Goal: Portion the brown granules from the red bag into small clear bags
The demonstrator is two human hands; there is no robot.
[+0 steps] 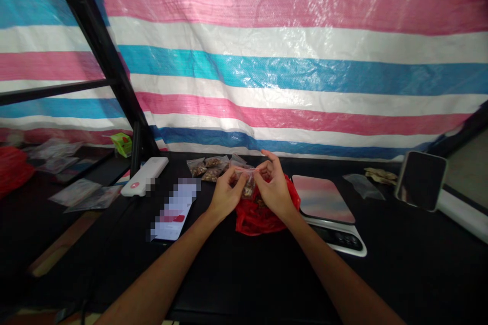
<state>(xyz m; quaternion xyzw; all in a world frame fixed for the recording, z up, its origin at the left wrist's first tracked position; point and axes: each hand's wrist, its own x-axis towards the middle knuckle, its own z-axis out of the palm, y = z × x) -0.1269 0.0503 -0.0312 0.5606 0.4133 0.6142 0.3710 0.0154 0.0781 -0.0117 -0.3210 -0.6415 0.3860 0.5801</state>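
Note:
Between my two hands is a small clear zip bag (248, 189) with brownish pieces inside, its pink-edged top upward. My left hand (227, 190) pinches the left part of the top edge. On the other side, my right hand (275, 188) grips the right part with thumb and bent fingers, one finger raised. Under and behind the hands lies a crumpled red plastic bag (257, 221), with some dark contents partly visible. Several filled zip bags (213, 167) rest on the black table just beyond my left hand. What the brown pieces are, I cannot make out.
Right of the red bag sits a digital scale (324, 200). A lit phone (175, 210) and a white power bank (145, 176) lie at left. Farther right are an empty clear bag (364, 186) and a dark-screened device (421, 181). A black metal post (114, 68) rises at left.

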